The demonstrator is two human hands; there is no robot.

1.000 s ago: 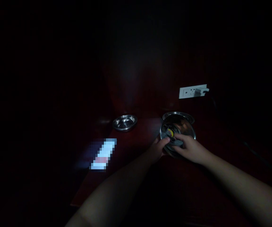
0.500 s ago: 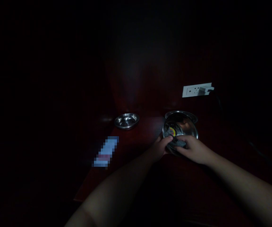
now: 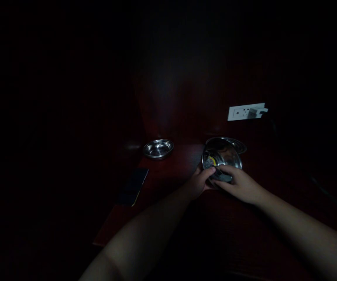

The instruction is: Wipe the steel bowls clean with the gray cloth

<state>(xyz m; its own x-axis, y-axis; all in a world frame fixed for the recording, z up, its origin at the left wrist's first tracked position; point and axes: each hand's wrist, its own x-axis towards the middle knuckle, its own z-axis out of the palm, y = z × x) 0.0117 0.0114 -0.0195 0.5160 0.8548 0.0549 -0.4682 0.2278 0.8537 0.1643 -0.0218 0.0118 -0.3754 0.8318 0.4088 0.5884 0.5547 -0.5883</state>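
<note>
My left hand [image 3: 199,183] grips the near left rim of a shiny metal bowl [image 3: 229,154], thumb over the edge and the other fingers mostly hidden beneath. The bowl is tilted, its hollow side towards me. A yellow round sticker [image 3: 212,160] shows inside, near my left thumb. My right hand [image 3: 238,183] is closed at the bowl's near side, its fingers on a dark grey, speckled piece [image 3: 222,176]. Whether that piece is loose or stuck to the bowl is too dim to tell. Another metal dish [image 3: 238,145] lies just behind, partly hidden by the bowl.
A shallow metal dish [image 3: 158,149] sits on the dark red table [image 3: 183,156] to the left. Nearer me, a dark phone [image 3: 133,187] lies by the table's left edge. A white socket panel [image 3: 246,112] with a plug is on the wall. The surroundings are very dark.
The phone's lit screen has gone dark. The bowl has tilted slightly in my hands, which keep nearly the same place. The view has shifted a little.
</note>
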